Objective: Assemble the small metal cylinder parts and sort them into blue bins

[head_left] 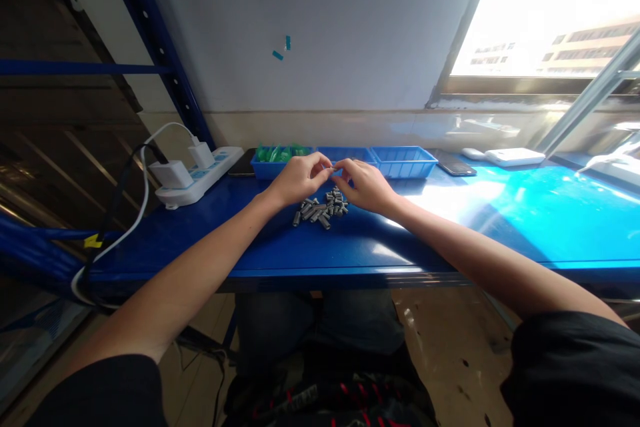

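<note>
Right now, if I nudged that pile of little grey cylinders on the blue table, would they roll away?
Probably yes: the grey cylinders are small and round-sided, so loose ones would likely roll on the smooth, glossy table. They look rigid, not floppy. Being so small, each is probably light and easy to fumble.

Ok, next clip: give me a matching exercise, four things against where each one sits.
Things:
1 power strip
2 grey pile
3 green parts
4 white box

Places:
A in the left tray
B far right, by the window
C left end of the table
D between left hand and right hand

Pairs: 1-C, 2-D, 3-A, 4-B.
</note>
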### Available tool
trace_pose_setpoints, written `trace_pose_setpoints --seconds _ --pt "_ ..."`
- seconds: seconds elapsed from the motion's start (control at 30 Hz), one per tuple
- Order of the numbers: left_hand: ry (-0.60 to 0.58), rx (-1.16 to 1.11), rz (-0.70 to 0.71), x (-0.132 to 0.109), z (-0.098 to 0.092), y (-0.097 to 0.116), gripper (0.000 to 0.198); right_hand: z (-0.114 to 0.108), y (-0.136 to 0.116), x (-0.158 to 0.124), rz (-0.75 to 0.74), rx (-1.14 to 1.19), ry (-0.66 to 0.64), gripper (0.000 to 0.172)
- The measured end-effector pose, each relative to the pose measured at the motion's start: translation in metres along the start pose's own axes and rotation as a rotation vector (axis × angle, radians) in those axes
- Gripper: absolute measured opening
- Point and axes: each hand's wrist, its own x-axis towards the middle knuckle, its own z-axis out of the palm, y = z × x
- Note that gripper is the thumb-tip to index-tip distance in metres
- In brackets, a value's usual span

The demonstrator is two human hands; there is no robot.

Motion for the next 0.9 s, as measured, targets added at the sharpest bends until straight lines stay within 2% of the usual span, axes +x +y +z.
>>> trace_pose_setpoints --seconds 0.13,0.2,0.27,0.33,0.4,0.47,0.5,0.6,0.73,0.9 --pt "-0.043 -0.026 -0.036 0.001 -0.001 0.0 0.034 -0.002 -0.001 0.0 -0.031 -0.014 0.012 0.019" --pt "-0.109 0.011 -0.062 0.002 -0.004 -0.002 0.037 -0.007 0.002 0.003 -0.085 -0.029 0.005 0.018" --pt "-0.221 0.094 -0.093 0.002 -0.009 -0.005 0.038 -0.014 0.013 0.007 -0.077 -0.06 0.027 0.021" --pt "-0.345 0.192 -0.122 0.002 -0.014 -0.01 0.037 -0.021 0.032 0.009 0.043 -0.121 0.101 0.026" --pt "-0.422 0.273 -0.149 0.002 -0.016 -0.015 0.035 -0.027 0.056 0.008 0.214 -0.204 0.178 0.027" --pt "-0.435 0.33 -0.176 0.002 -0.016 -0.018 0.034 -0.03 0.08 0.004 0.347 -0.281 0.209 0.023" --pt "-0.43 0.35 -0.186 0.001 -0.015 -0.018 0.035 -0.03 0.09 0.002 0.4 -0.313 0.209 0.027" --pt "-0.449 0.346 -0.202 0.001 -0.015 -0.016 0.039 -0.029 0.103 -0.004 0.475 -0.339 0.171 0.036" --pt "-0.523 0.276 -0.212 0.002 -0.016 -0.017 0.034 -0.024 0.079 0.001 0.364 -0.253 0.135 0.034" --pt "-0.459 0.329 -0.239 0.003 -0.01 -0.024 0.031 -0.014 0.026 0.008 0.112 -0.118 0.004 0.03"
